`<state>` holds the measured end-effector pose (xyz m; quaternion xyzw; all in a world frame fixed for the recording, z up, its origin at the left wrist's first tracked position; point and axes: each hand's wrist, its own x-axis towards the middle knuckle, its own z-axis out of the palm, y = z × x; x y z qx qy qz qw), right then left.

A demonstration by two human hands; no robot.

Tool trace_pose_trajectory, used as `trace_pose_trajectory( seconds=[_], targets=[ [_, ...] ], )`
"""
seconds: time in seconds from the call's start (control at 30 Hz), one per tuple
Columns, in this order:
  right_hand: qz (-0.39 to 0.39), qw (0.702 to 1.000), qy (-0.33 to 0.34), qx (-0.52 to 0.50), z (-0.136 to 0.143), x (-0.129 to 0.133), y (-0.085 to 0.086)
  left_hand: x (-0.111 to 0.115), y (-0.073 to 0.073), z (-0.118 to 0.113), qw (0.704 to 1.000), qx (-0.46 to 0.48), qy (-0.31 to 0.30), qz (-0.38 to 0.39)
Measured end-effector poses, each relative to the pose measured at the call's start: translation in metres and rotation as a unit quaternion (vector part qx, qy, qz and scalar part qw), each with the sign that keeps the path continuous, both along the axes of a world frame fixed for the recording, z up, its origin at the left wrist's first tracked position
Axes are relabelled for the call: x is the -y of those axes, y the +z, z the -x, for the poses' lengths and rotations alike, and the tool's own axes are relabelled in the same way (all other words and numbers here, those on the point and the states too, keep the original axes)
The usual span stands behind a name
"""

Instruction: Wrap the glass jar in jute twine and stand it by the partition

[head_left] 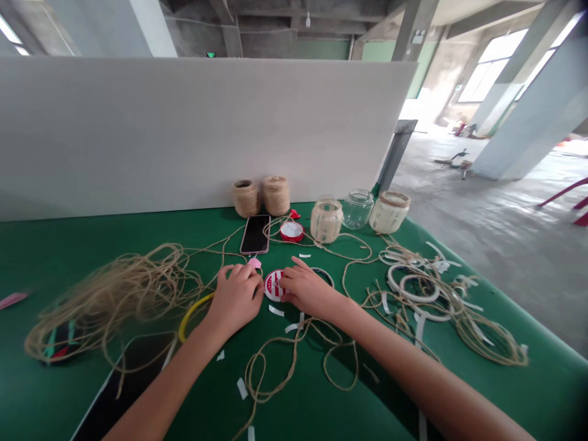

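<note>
Back of the desk: two twine-wrapped jars are standing by the white panel; a phone, a red-rimmed lid and three glass jars are sitting beyond your hands.
Left side: a twine heap is spreading near a dark flat panel; your forearm is partly covering a yellow ring.
Right side: white rings are lying tangled in twine and paper strips.
Near side: loose twine loops and white scraps are cluttering the space between your forearms.
Striped lid: the red-and-white lid is lying between your hands.
Right hand: you're reaching in palm down, fingers touching the lid; whether they're gripping, I cannot tell.
Left hand: you're curling the fingers just beside the lid, near a pink piece; their grip is hidden.
</note>
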<state>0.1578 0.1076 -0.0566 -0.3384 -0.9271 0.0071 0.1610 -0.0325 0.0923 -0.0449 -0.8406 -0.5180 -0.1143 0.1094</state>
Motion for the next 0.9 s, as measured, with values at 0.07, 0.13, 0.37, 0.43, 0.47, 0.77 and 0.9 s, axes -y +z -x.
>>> trace_pose_trajectory(
  seconds=[0.07, 0.13, 0.37, 0.43, 0.47, 0.77, 0.9],
  targets=[
    [0.000, 1.000, 0.000, 0.001, 0.000, 0.000, 0.001, 0.001, -0.001, -0.001, 1.000, 0.004, -0.011, 0.015],
    [-0.001, 1.000, 0.000, 0.005, 0.000, 0.000, 0.001, 0.001, -0.003, -0.003, 1.000, 0.008, -0.003, 0.024],
    [0.001, 1.000, 0.005, 0.006, 0.001, 0.001, 0.002, -0.003, -0.007, -0.007, 0.997, 0.034, 0.056, 0.050],
    [-0.001, 1.000, 0.002, 0.007, 0.001, 0.001, 0.001, -0.004, -0.006, -0.007, 0.996, 0.034, 0.061, 0.047],
    [-0.001, 1.000, -0.001, 0.008, 0.001, 0.001, 0.001, -0.005, -0.005, -0.005, 0.997, 0.034, 0.063, 0.042],
    [0.003, 1.000, -0.001, -0.002, 0.000, 0.000, 0.000, -0.003, -0.003, 0.002, 0.997, 0.038, 0.005, 0.068],
    [0.003, 1.000, 0.000, -0.002, 0.000, 0.001, -0.001, -0.001, -0.007, 0.000, 0.996, 0.054, 0.008, 0.073]
  ],
)
